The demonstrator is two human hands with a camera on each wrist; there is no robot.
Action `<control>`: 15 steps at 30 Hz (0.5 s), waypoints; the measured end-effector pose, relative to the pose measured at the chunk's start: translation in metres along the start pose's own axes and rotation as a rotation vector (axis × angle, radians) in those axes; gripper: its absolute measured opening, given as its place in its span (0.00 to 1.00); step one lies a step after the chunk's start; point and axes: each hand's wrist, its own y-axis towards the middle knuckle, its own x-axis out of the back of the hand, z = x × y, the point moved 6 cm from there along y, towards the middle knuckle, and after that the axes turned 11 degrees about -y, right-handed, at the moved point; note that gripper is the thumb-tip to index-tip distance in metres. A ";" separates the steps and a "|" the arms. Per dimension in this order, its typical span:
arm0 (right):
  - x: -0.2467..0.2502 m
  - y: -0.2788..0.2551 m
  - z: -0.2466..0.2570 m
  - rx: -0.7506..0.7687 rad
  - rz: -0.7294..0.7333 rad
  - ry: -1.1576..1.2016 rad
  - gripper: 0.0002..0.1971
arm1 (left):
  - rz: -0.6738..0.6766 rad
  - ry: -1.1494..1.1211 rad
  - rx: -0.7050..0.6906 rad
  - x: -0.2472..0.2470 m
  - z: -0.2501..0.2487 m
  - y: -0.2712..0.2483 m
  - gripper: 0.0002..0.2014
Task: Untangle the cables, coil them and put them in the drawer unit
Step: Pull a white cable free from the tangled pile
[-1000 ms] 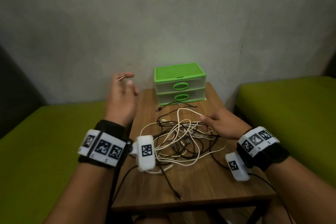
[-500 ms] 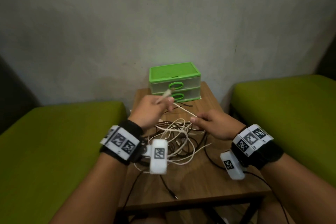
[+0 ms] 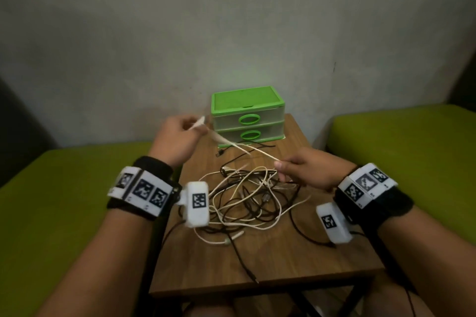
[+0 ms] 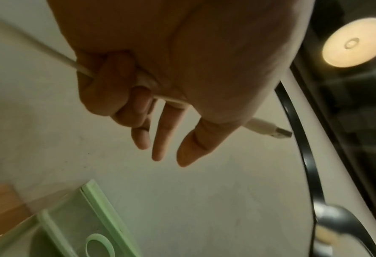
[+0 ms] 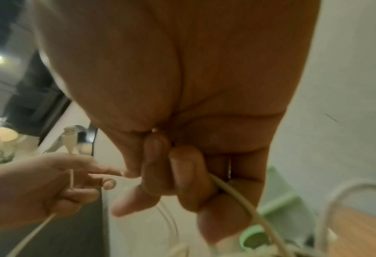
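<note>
A tangle of white and black cables (image 3: 247,201) lies mid-table in front of the green two-drawer unit (image 3: 247,117), whose drawers are closed. My left hand (image 3: 180,136) is raised left of the unit and grips the end of a white cable (image 3: 231,145); its USB plug (image 4: 268,129) sticks out past the thumb. My right hand (image 3: 304,170) hovers over the tangle's right side and pinches the same white cable (image 5: 237,196) further along, so it stretches between both hands.
The small wooden table (image 3: 296,260) stands against a grey wall, flanked by green benches left (image 3: 51,213) and right (image 3: 412,149). One black cable end (image 3: 253,278) trails toward the table's front edge, another lies near the unit (image 3: 221,153).
My left hand came down from the upper left with the white cable end, then lifted up and left again. My right hand rose off the tangle, pinching the cable taut.
</note>
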 end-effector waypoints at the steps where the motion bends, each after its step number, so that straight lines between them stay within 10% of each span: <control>1: 0.008 0.001 0.006 0.009 0.005 -0.034 0.22 | -0.011 0.030 -0.031 -0.006 -0.004 -0.003 0.08; 9: 0.049 0.023 0.042 0.123 0.030 0.044 0.26 | 0.522 0.113 -0.198 -0.081 -0.034 -0.017 0.13; 15: 0.041 0.019 0.036 0.120 0.044 0.272 0.19 | 0.344 -0.012 -0.176 -0.061 -0.032 -0.003 0.10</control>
